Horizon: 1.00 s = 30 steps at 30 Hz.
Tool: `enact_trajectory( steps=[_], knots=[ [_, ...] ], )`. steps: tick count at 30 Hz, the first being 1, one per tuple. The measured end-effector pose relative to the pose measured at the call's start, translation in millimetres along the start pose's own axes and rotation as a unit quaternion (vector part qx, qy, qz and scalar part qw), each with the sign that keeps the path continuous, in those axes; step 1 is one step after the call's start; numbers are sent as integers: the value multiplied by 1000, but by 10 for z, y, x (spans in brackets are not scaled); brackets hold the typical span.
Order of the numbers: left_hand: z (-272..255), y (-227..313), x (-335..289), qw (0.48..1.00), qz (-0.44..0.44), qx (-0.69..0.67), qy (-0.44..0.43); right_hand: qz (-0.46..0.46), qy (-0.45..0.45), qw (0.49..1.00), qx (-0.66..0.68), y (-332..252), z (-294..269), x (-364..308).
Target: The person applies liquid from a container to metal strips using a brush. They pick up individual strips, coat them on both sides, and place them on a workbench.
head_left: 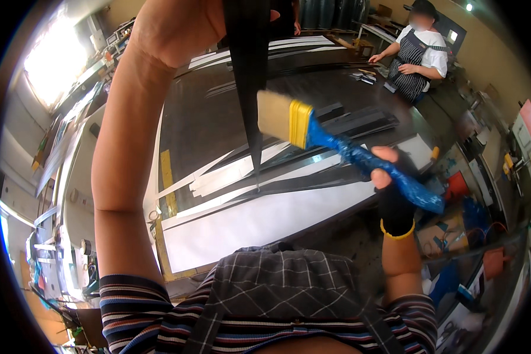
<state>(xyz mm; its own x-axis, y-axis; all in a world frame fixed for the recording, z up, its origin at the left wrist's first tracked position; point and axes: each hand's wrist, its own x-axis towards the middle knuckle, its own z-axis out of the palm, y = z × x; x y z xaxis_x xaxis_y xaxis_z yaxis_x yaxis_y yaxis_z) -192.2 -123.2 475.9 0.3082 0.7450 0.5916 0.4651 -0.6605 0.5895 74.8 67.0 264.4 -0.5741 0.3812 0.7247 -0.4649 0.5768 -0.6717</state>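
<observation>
My raised left hand (189, 29), cut off by the top edge, grips a long black strip (248, 71). A fingertip shows on the strip's far side. The strip hangs down and narrows toward the table, where its lower part meets a dark strip (312, 179) lying along a white sheet (265, 221). My right hand (395, 203), in a black fingerless glove with a yellow cuff, is closed round the blue plastic-wrapped handle of a flat brush (351, 154). The brush's pale bristles, bound with yellow, point left beside the hanging strip, slightly blurred.
White strips (233, 176) and dark strips (360, 127) lie on the large dark table (194, 127). A yellow ruler-like band (169, 177) runs along its left side. Another person (419, 56) in a striped apron stands at the far right. Clutter fills the right side.
</observation>
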Motion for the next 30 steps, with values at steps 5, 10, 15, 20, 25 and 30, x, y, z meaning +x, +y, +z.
enact_trajectory(
  steps=[5, 10, 15, 20, 25, 30],
  knots=[
    [177, -6, -121, 947, -104, -268, 142, -132, 110, 983, 69, 84, 282, 111],
    [316, 131, -130, 605, -2, 794, 61, -115, -11, 993, 38, 244, 515, -89],
    [74, 175, -194, 707, 73, 703, 34, -35, -59, 998, -11, 433, 540, -489],
    [204, 243, -276, 803, -110, 574, 112, -19, -44, 999, -13, 450, 476, -416],
    [33, 307, -239, 807, -295, 426, 284, -59, -29, 997, 28, 395, 681, -244],
    [392, 367, -212, 705, -264, 612, 242, -67, -100, 992, -34, 644, 865, -545]
  ],
)
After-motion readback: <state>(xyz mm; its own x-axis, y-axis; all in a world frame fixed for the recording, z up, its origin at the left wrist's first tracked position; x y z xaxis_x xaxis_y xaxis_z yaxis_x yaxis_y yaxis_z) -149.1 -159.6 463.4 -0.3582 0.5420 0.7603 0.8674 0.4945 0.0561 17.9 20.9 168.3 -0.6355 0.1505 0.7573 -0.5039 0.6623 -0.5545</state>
